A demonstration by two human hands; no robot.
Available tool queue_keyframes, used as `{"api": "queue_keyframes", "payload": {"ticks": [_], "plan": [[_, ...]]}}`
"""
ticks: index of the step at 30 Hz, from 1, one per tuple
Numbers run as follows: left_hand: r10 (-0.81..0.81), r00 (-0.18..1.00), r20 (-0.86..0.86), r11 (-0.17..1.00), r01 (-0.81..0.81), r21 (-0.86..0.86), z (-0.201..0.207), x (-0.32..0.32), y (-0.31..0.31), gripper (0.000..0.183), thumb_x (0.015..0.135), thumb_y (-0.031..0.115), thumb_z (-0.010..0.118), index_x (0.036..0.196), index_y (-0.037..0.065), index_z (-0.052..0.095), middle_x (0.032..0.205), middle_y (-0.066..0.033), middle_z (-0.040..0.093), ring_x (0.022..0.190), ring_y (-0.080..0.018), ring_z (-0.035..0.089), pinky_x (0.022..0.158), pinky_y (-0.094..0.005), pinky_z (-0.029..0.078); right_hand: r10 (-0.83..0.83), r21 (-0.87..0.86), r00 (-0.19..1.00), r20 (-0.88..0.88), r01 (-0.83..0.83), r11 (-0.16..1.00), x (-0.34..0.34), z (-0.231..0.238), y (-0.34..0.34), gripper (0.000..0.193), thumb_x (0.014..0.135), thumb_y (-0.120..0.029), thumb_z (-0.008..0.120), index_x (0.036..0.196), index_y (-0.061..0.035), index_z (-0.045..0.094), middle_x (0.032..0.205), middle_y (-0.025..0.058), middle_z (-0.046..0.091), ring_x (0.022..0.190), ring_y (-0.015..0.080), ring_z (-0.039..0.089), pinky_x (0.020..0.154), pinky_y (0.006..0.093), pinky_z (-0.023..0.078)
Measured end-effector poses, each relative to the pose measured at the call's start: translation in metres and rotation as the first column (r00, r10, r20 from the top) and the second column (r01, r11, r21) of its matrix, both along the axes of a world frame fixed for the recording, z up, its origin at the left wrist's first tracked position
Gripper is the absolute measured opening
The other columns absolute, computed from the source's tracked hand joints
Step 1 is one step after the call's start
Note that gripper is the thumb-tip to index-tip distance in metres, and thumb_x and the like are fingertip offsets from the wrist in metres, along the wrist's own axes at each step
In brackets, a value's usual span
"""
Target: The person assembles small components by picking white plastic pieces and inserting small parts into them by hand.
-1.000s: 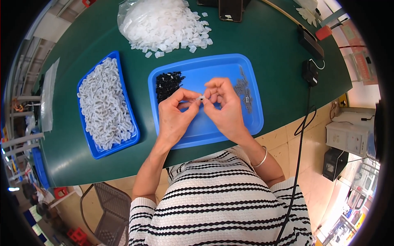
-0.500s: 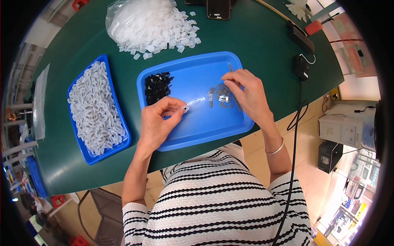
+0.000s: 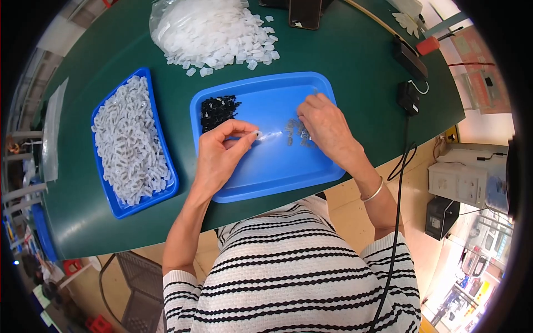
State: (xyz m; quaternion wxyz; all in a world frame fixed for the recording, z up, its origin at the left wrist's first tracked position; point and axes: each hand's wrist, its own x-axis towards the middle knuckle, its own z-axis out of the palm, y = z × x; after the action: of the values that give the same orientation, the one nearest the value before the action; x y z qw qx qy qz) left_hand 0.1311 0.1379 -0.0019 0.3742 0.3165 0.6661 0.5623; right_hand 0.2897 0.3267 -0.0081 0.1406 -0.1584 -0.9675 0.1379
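Observation:
Between thumb and forefinger, my left hand (image 3: 221, 152) pinches a small whitish plastic piece (image 3: 257, 134) with a dark spot on it, held above the shallow blue tray (image 3: 261, 180). Over the tray's right part, my right hand (image 3: 328, 127) is bent down at a scatter of small grey metal pieces (image 3: 290, 133). Its fingers are drawn together and the tips are mostly hidden, so anything in them does not show. A heap of tiny black parts (image 3: 217, 114) lies in the tray's left corner, just beyond my left hand.
Left of the tray, a smaller blue tray (image 3: 173, 186) is full of whitish plastic pieces (image 3: 130, 139). A clear bag (image 3: 200, 33) spills translucent chips on the green table (image 3: 139, 233). A phone (image 3: 305, 14), black adapter (image 3: 408, 99) and hanging cable (image 3: 397, 233) are also around.
My right hand has turned and lowered onto the metal pieces, its fingers drawing in and covering more of them. My left hand keeps its pinch on the whitish piece. The view has shifted slightly.

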Motion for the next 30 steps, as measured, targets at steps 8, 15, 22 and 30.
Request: {"api": "queue_keyframes", "payload": {"ticks": [8,15,22,30], "plan": [[-0.014,0.994,0.112,1.0,0.013,0.005,0.002,0.001,0.006,0.014,0.086,0.002,0.068,0.1,-0.001,0.069,0.088,-0.0052,0.069,0.08,-0.0085,0.064,0.073,-0.0214,0.053,0.053,-0.007,0.998,-0.019,-0.053,0.999,-0.001,0.0,0.004,0.008,0.076,0.003,0.064,0.078,-0.0002,0.057,0.079,0.0105,0.057,0.079,0.029,0.055,0.072,0.0376,0.048],[-0.027,0.998,0.059,0.999,0.029,-0.032,-0.003,0.003,0.006,0.013,0.087,0.002,0.068,0.099,-0.001,0.068,0.083,-0.0043,0.069,0.075,-0.0074,0.063,0.071,-0.0208,0.052,0.043,-0.059,0.998,-0.04,-0.046,0.997,0.001,0.001,0.005,0.009,0.077,0.002,0.063,0.078,-0.0002,0.055,0.078,0.0116,0.058,0.078,0.0295,0.056,0.071,0.039,0.048],[0.011,1.0,0.0,1.0,-0.011,-0.027,-0.01,0.006,0.006,0.011,0.086,0.002,0.067,0.097,-0.001,0.069,0.081,-0.003,0.068,0.074,-0.006,0.062,0.069,-0.0194,0.051,0.074,-0.04,0.997,-0.029,-0.075,0.996,0.001,-0.004,0.008,0.006,0.081,-0.001,0.064,0.083,-0.0007,0.058,0.083,0.0117,0.06,0.083,0.0303,0.057,0.076,0.0397,0.048],[0.026,0.999,0.038,1.0,-0.026,-0.013,-0.009,0.005,0.005,0.011,0.086,0.003,0.066,0.096,-0.001,0.068,0.08,-0.0025,0.066,0.072,-0.0056,0.06,0.068,-0.0191,0.05,0.059,-0.046,0.998,-0.009,-0.059,0.997,-0.002,0.017,0.003,0.004,0.083,-0.001,0.064,0.086,0.0002,0.062,0.083,0.0102,0.061,0.082,0.025,0.06,0.077,0.0329,0.05]]}}
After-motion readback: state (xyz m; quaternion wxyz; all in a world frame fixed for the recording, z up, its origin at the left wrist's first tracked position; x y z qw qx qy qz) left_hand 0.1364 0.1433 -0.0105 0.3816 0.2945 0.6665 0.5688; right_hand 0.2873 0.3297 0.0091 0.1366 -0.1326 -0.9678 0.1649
